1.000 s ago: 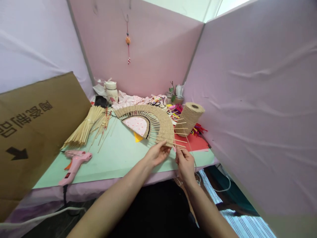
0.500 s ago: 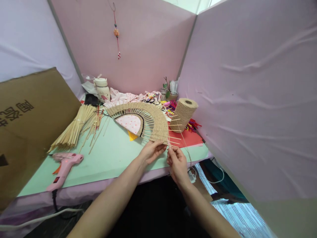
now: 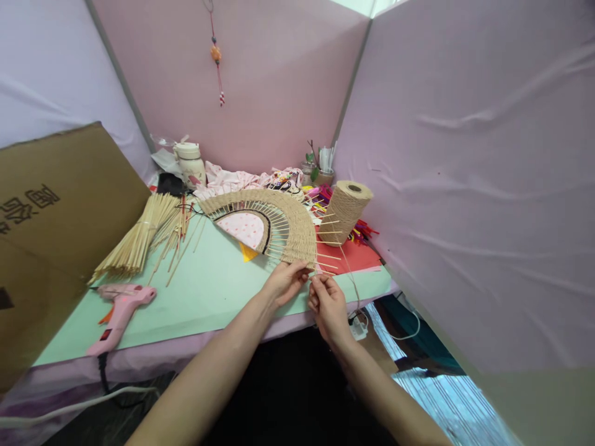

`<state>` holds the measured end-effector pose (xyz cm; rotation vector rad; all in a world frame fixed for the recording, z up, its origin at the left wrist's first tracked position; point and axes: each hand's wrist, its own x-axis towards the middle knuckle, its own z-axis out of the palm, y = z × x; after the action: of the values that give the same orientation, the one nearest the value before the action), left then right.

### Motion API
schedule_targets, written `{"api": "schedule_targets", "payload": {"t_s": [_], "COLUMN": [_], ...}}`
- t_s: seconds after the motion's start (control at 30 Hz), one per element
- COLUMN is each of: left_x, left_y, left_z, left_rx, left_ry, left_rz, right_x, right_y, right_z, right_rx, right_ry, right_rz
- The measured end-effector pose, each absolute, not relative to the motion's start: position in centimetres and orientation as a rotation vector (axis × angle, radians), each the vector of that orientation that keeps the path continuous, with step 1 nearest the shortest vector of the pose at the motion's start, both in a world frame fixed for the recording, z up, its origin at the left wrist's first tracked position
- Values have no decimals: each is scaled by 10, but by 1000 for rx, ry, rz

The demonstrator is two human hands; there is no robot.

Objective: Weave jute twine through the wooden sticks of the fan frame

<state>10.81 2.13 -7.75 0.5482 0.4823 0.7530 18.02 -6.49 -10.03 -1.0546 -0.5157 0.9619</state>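
Note:
A half-round woven fan (image 3: 301, 232) of tan twine on thin sticks lies over the table, with a pink dotted cloth patch (image 3: 244, 229) at its centre. Its right-hand corner is pinched in my left hand (image 3: 287, 282), thumb on top. Close beside it, my right hand (image 3: 326, 301) has thumb and forefinger pressed together at the fan's edge, on the twine as far as I can see. A loose strand of twine (image 3: 352, 280) hangs to the right of that hand and leads up toward the twine spool (image 3: 346, 210). Bare stick ends (image 3: 329, 256) stick out past the weave.
A pink glue gun (image 3: 121, 310) lies at the left near a bundle of sticks (image 3: 134, 241) and a cardboard sheet (image 3: 60, 229). Behind stand a bottle (image 3: 190, 166) and crumpled pink cloth (image 3: 232, 178). Red paper (image 3: 356, 259) lies under the spool. The table's front edge (image 3: 195, 342) is close.
My right hand has shifted slightly left, closer to my left hand at the fan's corner. My left hand keeps its hold. The whole view has tilted a little.

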Motion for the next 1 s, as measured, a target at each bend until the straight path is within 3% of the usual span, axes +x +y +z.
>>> {"api": "schedule_targets", "payload": {"t_s": [0.27, 0.5, 1.0], "left_x": [111, 117, 116], "left_y": [27, 24, 21], "left_z": [-77, -81, -86], "left_rx": [399, 433, 475], "left_ry": [615, 601, 523], "left_rz": [647, 803, 811], "right_x": [191, 198, 179], "right_y": [-58, -55, -57], "right_z": [-102, -111, -112], "right_rx": [-1143, -1225, -1062], "right_ry": [-558, -628, -573], "right_rz": [778, 649, 818]}}
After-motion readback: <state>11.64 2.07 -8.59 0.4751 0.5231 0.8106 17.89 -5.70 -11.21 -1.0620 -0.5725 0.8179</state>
